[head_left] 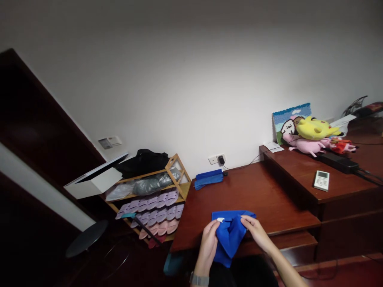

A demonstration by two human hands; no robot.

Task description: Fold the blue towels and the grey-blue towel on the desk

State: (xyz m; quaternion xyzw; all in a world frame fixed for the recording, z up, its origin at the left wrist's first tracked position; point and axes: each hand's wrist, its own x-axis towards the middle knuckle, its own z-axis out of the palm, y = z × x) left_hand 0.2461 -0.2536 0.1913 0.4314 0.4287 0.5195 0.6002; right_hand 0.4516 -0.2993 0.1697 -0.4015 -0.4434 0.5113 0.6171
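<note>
A bright blue cloth hangs in folds over the front edge of the brown desk, its back part lying on the desktop. My left hand pinches its left side next to a small white tag. On the right, my right hand grips the upper right part between thumb and fingers. The cloth sags between both hands, and its lower end hangs in front of the desk. Farther back, folded blue cloths lie near the wall at the desk's left corner.
The brown desk meets a higher cabinet top with a white remote control, plush toys and a black power adapter. Left of the desk, a wooden rack holds slippers and bags. A charger sits in the wall socket.
</note>
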